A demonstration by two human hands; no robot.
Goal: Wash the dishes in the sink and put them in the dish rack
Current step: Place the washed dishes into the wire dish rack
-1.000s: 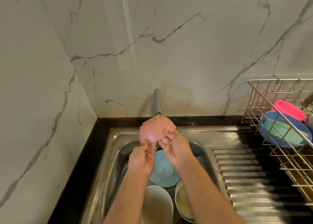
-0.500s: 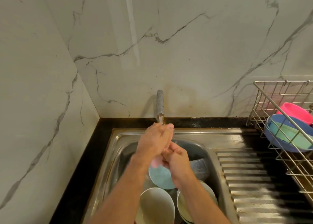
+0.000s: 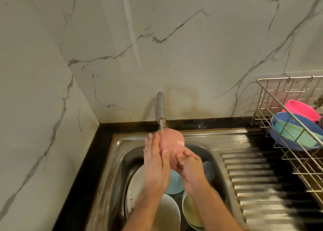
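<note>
- We hold the pink bowl (image 3: 172,144) up over the sink (image 3: 206,139), right under the tap (image 3: 160,106), and the water stream lands on its top edge.
- Our left hand (image 3: 156,167) lies flat against the bowl's left side, fingers straight and together, thumb across its face: a spread grip, pressing.
- Our right hand (image 3: 189,171) curls round the bowl's lower right edge, thumb on its face, pinching it.
- Down in the basin we see a light blue plate (image 3: 175,184), a white plate (image 3: 134,187) and two cream bowls (image 3: 167,213).
- Off right, the dish rack (image 3: 267,97) carries a hot-pink bowl (image 3: 302,110) and a blue bowl (image 3: 300,122) with a teal one inside.
</note>
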